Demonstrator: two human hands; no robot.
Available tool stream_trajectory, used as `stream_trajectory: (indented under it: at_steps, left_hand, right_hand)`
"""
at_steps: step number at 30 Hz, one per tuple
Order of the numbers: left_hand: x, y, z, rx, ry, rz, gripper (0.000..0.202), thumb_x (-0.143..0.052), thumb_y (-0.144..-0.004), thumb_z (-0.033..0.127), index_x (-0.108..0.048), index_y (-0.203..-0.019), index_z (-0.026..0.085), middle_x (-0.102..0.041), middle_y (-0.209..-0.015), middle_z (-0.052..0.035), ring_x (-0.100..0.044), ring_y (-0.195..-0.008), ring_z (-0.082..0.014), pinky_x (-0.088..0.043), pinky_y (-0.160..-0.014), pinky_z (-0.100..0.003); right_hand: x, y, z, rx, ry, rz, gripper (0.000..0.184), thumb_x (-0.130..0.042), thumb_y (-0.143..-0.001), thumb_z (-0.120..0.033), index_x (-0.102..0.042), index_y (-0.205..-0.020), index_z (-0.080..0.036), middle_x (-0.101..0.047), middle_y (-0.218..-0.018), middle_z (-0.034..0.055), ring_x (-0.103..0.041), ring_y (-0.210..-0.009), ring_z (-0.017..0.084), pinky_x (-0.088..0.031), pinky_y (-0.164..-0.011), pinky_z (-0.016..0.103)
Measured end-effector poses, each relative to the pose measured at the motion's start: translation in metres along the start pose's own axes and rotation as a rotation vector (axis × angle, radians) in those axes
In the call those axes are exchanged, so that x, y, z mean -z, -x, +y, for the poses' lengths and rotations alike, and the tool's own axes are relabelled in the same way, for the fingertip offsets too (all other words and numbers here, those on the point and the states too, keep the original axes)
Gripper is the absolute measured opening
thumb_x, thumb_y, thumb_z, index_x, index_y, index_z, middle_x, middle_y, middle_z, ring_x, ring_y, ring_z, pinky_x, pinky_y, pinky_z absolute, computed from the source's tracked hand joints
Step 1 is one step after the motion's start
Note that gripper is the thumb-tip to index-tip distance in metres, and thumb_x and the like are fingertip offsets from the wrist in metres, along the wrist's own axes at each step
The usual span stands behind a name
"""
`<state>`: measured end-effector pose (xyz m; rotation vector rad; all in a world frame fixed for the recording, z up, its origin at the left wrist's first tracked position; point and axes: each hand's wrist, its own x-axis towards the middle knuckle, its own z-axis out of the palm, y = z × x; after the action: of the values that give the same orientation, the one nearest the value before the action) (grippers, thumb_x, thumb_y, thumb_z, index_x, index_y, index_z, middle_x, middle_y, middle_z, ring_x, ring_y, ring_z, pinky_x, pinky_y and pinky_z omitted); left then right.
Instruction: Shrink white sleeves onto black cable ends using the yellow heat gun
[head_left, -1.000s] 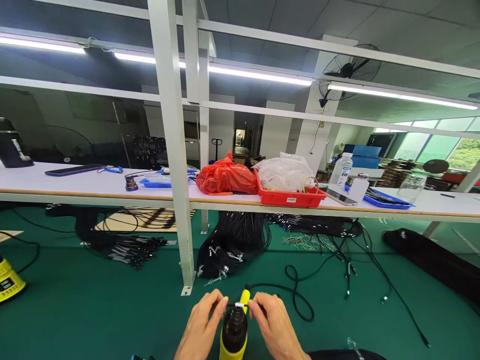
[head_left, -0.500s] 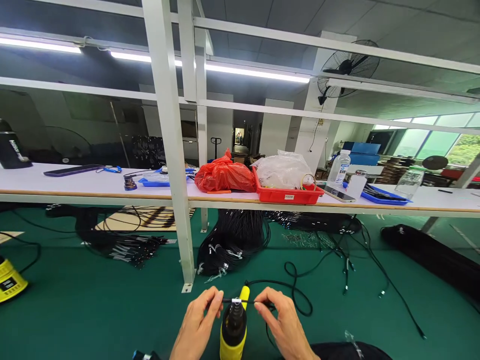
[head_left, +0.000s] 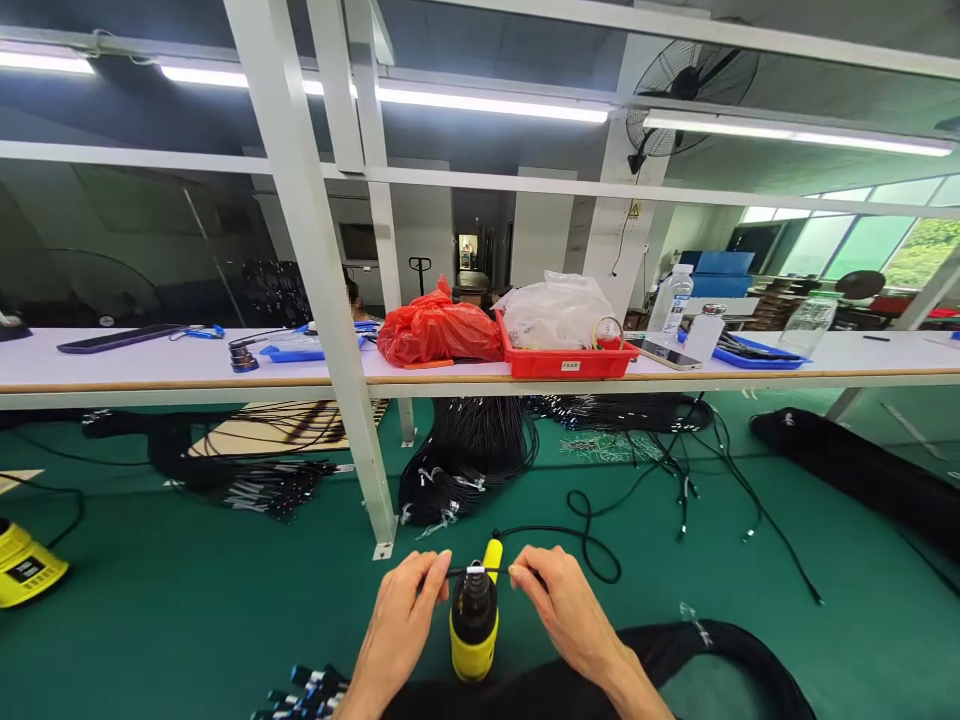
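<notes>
Between my two hands a thin black cable (head_left: 495, 571) is stretched level, with a white sleeve (head_left: 475, 569) around its middle. My left hand (head_left: 409, 607) pinches the cable left of the sleeve, and my right hand (head_left: 559, 605) pinches it on the other side. Directly under the sleeve stands a yellow and black heat gun (head_left: 475, 630), its dark nozzle pointing up. The sleeve lies over the nozzle tip; whether they touch I cannot tell. Below my left hand are bundled connector ends (head_left: 307, 692), partly cut off by the frame.
A black cable bundle (head_left: 720, 640) curves at the lower right. Cable coils (head_left: 469, 465) lie behind the heat gun, beside a white post (head_left: 330, 270). The raised shelf (head_left: 420, 382) carries a red tray (head_left: 566, 362), a red bag (head_left: 439, 330) and bottles. Another yellow tool (head_left: 30, 565) stands at left.
My view has tilted down and shifted slightly, so more of the black bundle and connector ends shows at the bottom. Both hands still hold the cable over the heat gun nozzle.
</notes>
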<state>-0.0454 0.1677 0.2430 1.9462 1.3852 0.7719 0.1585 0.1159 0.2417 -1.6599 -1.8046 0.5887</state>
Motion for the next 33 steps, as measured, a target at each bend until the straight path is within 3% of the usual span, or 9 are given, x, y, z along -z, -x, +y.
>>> stream_trajectory:
  at_steps: [6, 13, 17, 21, 28, 33]
  left_hand:
    - [-0.0010, -0.0024, -0.0025, -0.029, 0.023, -0.048, 0.050, -0.034, -0.092, 0.060, -0.048, -0.064, 0.020, -0.050, -0.066, 0.0018, -0.046, -0.068, -0.0165, -0.034, -0.070, -0.028]
    - [-0.0044, -0.0050, -0.0093, -0.044, 0.078, -0.035, 0.029, -0.046, -0.090, 0.050, -0.057, -0.090, 0.023, -0.058, -0.090, -0.0003, -0.050, -0.088, -0.0195, -0.037, -0.081, -0.030]
    - [-0.0031, -0.0053, -0.0078, -0.016, 0.065, -0.025, 0.039, -0.041, -0.090, 0.057, -0.054, -0.078, 0.022, -0.056, -0.079, 0.0010, -0.050, -0.079, -0.0181, -0.036, -0.075, -0.029]
    - [-0.0020, -0.0043, -0.0066, 0.001, 0.046, -0.012, 0.052, -0.033, -0.090, 0.062, -0.041, -0.060, 0.020, -0.045, -0.061, 0.0030, -0.044, -0.062, -0.0154, -0.032, -0.064, -0.028]
    - [-0.0039, -0.0033, -0.0088, -0.027, 0.119, -0.014, 0.033, -0.045, -0.089, 0.055, -0.056, -0.089, 0.024, -0.059, -0.087, 0.0006, -0.053, -0.085, -0.0183, -0.039, -0.080, -0.029]
    - [-0.0013, -0.0048, -0.0080, -0.008, 0.140, 0.030, 0.037, -0.043, -0.088, 0.058, -0.057, -0.086, 0.024, -0.062, -0.085, 0.0004, -0.056, -0.084, -0.0184, -0.042, -0.079, -0.029]
  right_hand:
    - [0.0015, -0.0004, 0.0004, -0.010, -0.013, 0.035, 0.028, -0.041, -0.098, -0.030, -0.052, -0.074, -0.020, -0.058, -0.070, -0.0030, -0.047, -0.068, 0.015, -0.030, -0.073, 0.028]
    - [-0.0022, -0.0001, 0.0014, -0.028, -0.063, 0.096, 0.014, -0.050, -0.092, -0.023, -0.052, -0.079, -0.019, -0.060, -0.079, -0.0016, -0.050, -0.075, 0.016, -0.031, -0.072, 0.028]
    - [-0.0012, -0.0019, -0.0009, -0.031, -0.051, 0.071, 0.020, -0.048, -0.094, -0.026, -0.054, -0.077, -0.020, -0.060, -0.075, -0.0022, -0.049, -0.072, 0.016, -0.030, -0.071, 0.028]
    - [-0.0028, -0.0017, -0.0010, -0.025, 0.007, 0.027, 0.031, -0.041, -0.098, -0.030, -0.053, -0.072, -0.020, -0.057, -0.066, -0.0034, -0.044, -0.064, 0.015, -0.029, -0.070, 0.029]
    - [-0.0061, 0.0004, -0.0011, -0.025, -0.065, 0.096, 0.019, -0.048, -0.094, -0.027, -0.051, -0.077, -0.020, -0.060, -0.077, -0.0023, -0.049, -0.073, 0.016, -0.032, -0.070, 0.027]
    - [-0.0034, -0.0009, 0.0021, -0.028, -0.119, 0.126, 0.021, -0.050, -0.094, -0.030, -0.055, -0.076, -0.021, -0.062, -0.075, -0.0027, -0.051, -0.073, 0.016, -0.032, -0.072, 0.028]
